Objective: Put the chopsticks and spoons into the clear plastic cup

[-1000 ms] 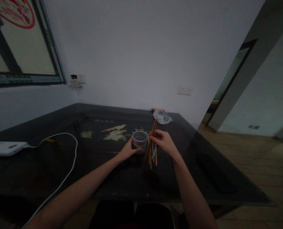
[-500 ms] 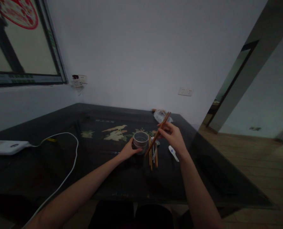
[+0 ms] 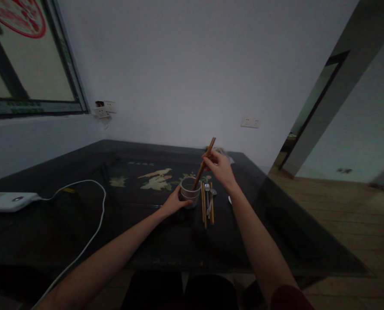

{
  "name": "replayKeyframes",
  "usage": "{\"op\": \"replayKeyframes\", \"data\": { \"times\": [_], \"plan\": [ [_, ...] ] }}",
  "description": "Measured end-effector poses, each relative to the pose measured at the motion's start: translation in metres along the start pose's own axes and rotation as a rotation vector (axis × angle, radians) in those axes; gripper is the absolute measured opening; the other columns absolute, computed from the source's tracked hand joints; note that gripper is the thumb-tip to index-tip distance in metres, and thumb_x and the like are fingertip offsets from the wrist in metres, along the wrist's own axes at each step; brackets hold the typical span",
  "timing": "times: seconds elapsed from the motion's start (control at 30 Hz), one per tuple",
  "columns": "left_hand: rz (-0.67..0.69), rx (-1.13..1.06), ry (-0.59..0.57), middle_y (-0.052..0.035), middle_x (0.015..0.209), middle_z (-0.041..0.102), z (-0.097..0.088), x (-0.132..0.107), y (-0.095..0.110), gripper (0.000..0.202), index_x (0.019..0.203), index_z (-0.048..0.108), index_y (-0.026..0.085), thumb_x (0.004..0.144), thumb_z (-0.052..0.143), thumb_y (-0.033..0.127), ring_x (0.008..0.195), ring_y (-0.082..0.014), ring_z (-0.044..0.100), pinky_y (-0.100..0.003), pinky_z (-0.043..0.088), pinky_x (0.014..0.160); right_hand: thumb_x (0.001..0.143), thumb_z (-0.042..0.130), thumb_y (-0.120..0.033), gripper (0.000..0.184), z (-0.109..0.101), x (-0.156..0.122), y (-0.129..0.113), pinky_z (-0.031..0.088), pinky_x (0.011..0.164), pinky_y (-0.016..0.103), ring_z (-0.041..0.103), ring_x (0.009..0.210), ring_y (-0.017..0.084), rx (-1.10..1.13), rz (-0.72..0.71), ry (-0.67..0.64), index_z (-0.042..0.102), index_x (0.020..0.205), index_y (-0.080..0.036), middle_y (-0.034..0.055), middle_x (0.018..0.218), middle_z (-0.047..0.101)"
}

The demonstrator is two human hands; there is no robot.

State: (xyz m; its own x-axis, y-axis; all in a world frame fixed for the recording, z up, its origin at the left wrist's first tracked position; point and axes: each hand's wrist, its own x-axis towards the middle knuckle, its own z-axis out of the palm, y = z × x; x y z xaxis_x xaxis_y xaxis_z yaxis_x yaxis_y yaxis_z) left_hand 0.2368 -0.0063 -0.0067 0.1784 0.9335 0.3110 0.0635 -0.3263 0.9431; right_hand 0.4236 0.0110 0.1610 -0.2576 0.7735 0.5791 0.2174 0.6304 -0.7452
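Note:
A small round cup (image 3: 189, 188) stands on the dark table (image 3: 130, 224). My left hand (image 3: 174, 203) wraps its fingers around the cup's near side. My right hand (image 3: 218, 167) is raised above and to the right of the cup, pinching brown chopsticks (image 3: 204, 163). These slant down to the left, and their lower tips are inside the cup. More chopsticks (image 3: 204, 206) and a metal spoon (image 3: 209, 194) lie flat on the table just right of the cup.
A white cable (image 3: 91, 224) runs from a white device (image 3: 7, 200) at the table's left. Behind my right hand sits a crumpled clear bag (image 3: 226, 154), mostly hidden. Wall sockets and a window are on the left; a doorway opens at the right.
My right hand lifted the chopsticks off the table, swung them out to the right, then brought them back over the cup with the tips inside. The left hand stayed on the cup.

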Motion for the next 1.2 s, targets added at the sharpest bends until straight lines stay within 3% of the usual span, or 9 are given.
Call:
{"op": "replayKeyframes", "data": {
  "times": [0.13,0.27,0.6,0.97,1.2],
  "plan": [
    [0.003,0.041,0.013,-0.0146,0.129,0.055,-0.001,0.001,-0.002,0.078,0.128,0.042,0.015,0.061,0.081,0.031,0.120,-0.0276,0.052,-0.045,0.037,0.106,0.079,0.059,-0.029,0.013,0.025,0.007,0.023,0.055,0.057,0.027,0.065,0.067,0.018,-0.133,0.041,-0.135,0.064,0.083,-0.018,0.0041,0.073,0.067],
    [-0.015,0.024,0.007,-0.0143,0.129,0.056,0.000,0.001,-0.002,0.079,0.128,0.042,0.016,0.062,0.080,0.032,0.118,-0.0275,0.054,-0.045,0.039,0.104,0.080,0.056,-0.023,0.010,0.036,0.011,0.036,0.052,0.052,0.024,0.063,0.056,0.014,-0.138,0.093,-0.221,0.064,0.082,-0.017,0.0009,0.067,0.066],
    [-0.024,0.009,0.002,-0.0143,0.128,0.056,0.001,-0.001,0.005,0.079,0.129,0.043,0.016,0.061,0.080,0.030,0.118,-0.0279,0.054,-0.046,0.038,0.105,0.079,0.059,-0.022,0.010,0.037,0.017,0.057,0.051,0.049,0.020,0.061,0.050,0.011,-0.079,0.176,-0.231,0.065,0.082,-0.015,-0.0001,0.064,0.066],
    [-0.013,-0.007,-0.001,-0.0144,0.129,0.056,0.000,-0.002,0.006,0.076,0.128,0.045,0.016,0.062,0.080,0.029,0.119,-0.0277,0.053,-0.045,0.038,0.105,0.077,0.060,-0.018,0.007,0.042,0.024,0.059,0.054,0.051,0.023,0.062,0.052,0.012,-0.008,0.276,-0.246,0.065,0.080,-0.013,0.0010,0.066,0.067],
    [-0.027,0.020,0.000,-0.0141,0.127,0.057,-0.001,-0.001,0.005,0.077,0.127,0.045,0.015,0.061,0.081,0.030,0.118,-0.0275,0.054,-0.044,0.039,0.104,0.076,0.061,-0.015,0.004,0.041,0.027,0.056,0.053,0.050,0.020,0.061,0.050,0.011,0.027,0.314,-0.286,0.065,0.076,-0.012,-0.0012,0.058,0.064]
  ]
}}
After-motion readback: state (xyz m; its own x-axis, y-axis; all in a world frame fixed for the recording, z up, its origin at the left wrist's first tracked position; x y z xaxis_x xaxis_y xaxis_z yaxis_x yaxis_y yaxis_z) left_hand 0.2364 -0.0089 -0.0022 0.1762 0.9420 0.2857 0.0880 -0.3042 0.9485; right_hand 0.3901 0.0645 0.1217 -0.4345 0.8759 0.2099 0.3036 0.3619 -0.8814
